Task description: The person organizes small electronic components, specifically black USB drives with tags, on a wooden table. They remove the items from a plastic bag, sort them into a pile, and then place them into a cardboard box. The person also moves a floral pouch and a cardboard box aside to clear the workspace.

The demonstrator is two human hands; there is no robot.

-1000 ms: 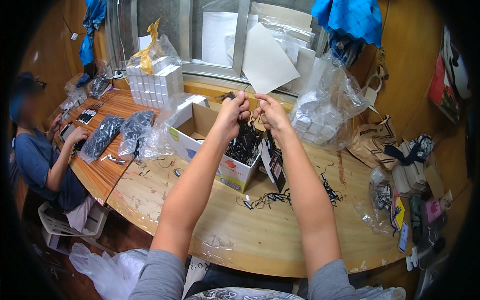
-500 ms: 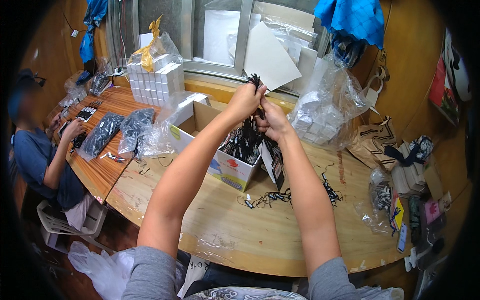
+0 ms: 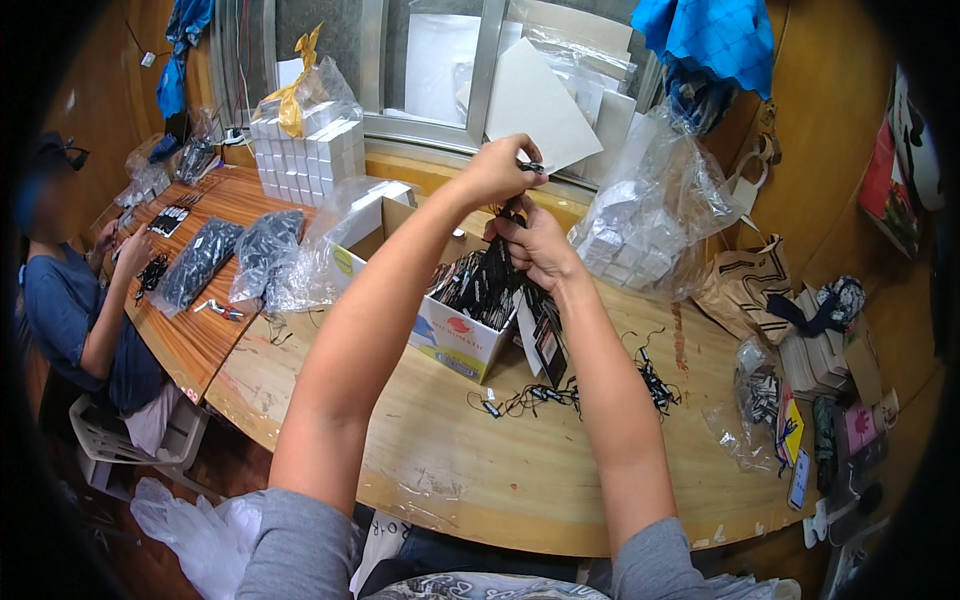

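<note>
Above an open cardboard box (image 3: 462,350), my left hand (image 3: 498,170) is closed, pinching the upper ends of a bundle of thin black cords. Just below it, my right hand (image 3: 543,245) closes round the same bundle of black cords (image 3: 494,262), which hangs down into the box. Many more black cords with small dark tabs fill the box. A black-and-white printed card (image 3: 547,345) leans against its right side. Loose corded tabs (image 3: 540,394) lie on the table in front, with a tangled heap (image 3: 655,388) beside my right forearm.
White small boxes (image 3: 305,160) are stacked at the back left; bagged white boxes (image 3: 640,235) stand at the back right. Plastic bags of dark items (image 3: 203,262) lie left, near a seated person (image 3: 85,300). A phone (image 3: 799,478) rests at the table's right edge.
My left hand has risen and drawn apart from the right one. The cord ends that stuck up above the left hand now show at its fingertips. The view has shifted slightly.
</note>
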